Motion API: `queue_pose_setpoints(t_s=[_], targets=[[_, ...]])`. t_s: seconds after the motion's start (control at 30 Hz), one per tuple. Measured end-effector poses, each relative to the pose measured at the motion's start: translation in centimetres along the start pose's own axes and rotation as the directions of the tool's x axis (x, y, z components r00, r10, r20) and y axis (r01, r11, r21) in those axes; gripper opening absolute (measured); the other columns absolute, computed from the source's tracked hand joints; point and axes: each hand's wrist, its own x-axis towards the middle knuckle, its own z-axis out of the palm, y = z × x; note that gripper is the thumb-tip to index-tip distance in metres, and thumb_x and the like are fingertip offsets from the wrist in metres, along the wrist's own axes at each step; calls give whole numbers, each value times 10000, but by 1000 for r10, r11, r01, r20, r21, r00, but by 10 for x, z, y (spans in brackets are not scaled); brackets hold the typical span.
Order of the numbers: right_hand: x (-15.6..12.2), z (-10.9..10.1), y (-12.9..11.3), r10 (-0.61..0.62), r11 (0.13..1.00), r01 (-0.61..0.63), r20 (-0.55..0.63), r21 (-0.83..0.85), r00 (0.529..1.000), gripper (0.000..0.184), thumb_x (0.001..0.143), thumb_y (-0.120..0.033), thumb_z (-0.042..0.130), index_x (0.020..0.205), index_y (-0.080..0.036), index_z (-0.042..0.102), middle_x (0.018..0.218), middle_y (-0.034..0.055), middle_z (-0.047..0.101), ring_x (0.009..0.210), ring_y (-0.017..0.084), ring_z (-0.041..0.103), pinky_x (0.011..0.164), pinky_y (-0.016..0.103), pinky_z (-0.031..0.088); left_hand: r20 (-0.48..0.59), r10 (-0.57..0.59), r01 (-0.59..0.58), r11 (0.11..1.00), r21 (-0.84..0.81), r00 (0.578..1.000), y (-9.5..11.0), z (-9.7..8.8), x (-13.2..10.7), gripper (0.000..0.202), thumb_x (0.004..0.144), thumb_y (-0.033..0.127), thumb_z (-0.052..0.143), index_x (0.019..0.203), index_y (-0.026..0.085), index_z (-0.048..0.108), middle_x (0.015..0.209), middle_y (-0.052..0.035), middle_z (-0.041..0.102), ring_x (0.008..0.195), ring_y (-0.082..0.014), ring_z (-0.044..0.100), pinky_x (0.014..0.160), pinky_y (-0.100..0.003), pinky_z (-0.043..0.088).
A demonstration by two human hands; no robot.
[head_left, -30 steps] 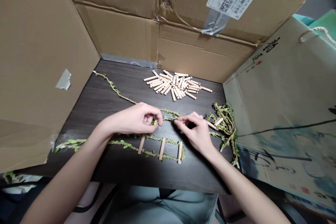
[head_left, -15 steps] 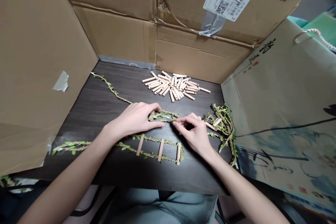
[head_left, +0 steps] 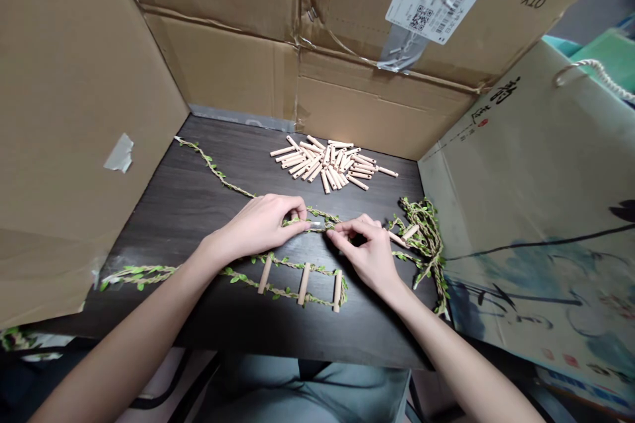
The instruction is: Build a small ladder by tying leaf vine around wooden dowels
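Between thumb and fingertips, my left hand (head_left: 270, 221) pinches a leafy twine (head_left: 322, 214) close to its white-wrapped end. My right hand (head_left: 364, 241) has its fingertips closed on the same twine, a short way to the right. A wooden dowel (head_left: 397, 238) pokes out beyond my right hand. Below both hands lies a small rope ladder (head_left: 305, 284) with wooden rungs tied between two leafy strands. Part of the twine is hidden under my fingers.
A pile of drilled wooden dowels (head_left: 330, 162) lies at the back. On the right, a tangled leafy twine bundle (head_left: 424, 238) rests against a printed paper bag (head_left: 536, 211). Cardboard walls (head_left: 238, 66) enclose the dark table (head_left: 198, 317) at back and left.
My left thumb and fingers have come together on the twine's white-tipped end; they were farther apart before. My right hand stays in nearly the same place.
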Motion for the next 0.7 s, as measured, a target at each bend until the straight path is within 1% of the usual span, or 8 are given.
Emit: queue_pose_setpoints(t_s=[0.1, 0.17, 0.43, 0.57, 0.7], targets=[[0, 0, 0, -2, 1000, 2, -2, -4, 1000, 94, 896, -273, 791, 811, -235, 777, 759, -16, 740, 780, 197, 603, 829, 378, 336, 3, 43, -43, 995, -94, 999, 4, -2, -1, 282, 970, 463, 607, 917, 196, 683, 683, 32, 607, 593, -134, 475, 623, -249, 310], [0, 1, 0, -2, 1000, 2, -4, 0, 1000, 89, 892, -270, 795, 812, -234, 777, 761, -17, 740, 779, 195, 603, 828, 376, 337, 10, 63, -62, 991, -122, 998, 7, 0, -1, 276, 965, 452, 612, 904, 190, 669, 672, 38, 583, 589, -127, 459, 620, -245, 309], [-1, 1, 0, -12, 1000, 12, -7, 0, 1000, 92, 895, -277, 783, 813, -237, 774, 758, -10, 735, 779, 200, 605, 829, 380, 350, -2, 110, -110, 991, -79, 994, 11, 16, -1, 240, 988, 389, 573, 841, 199, 581, 741, 34, 610, 648, -131, 489, 665, -254, 309], [0, 1, 0, -15, 1000, 14, -15, -8, 1000, 101, 892, -282, 780, 803, -236, 772, 754, -6, 734, 774, 202, 606, 820, 384, 351, -36, 145, -147, 985, -85, 989, 13, 21, -1, 208, 984, 350, 575, 846, 195, 577, 714, 39, 579, 634, -127, 470, 669, -254, 316], [0, 2, 1, -14, 1000, 14, -16, 6, 1000, 105, 893, -287, 779, 800, -237, 771, 748, -2, 734, 766, 205, 603, 817, 386, 354, -112, 181, -194, 974, -121, 977, 14, 23, -1, 157, 951, 279, 606, 825, 185, 590, 665, 55, 538, 587, -108, 440, 647, -244, 319]])
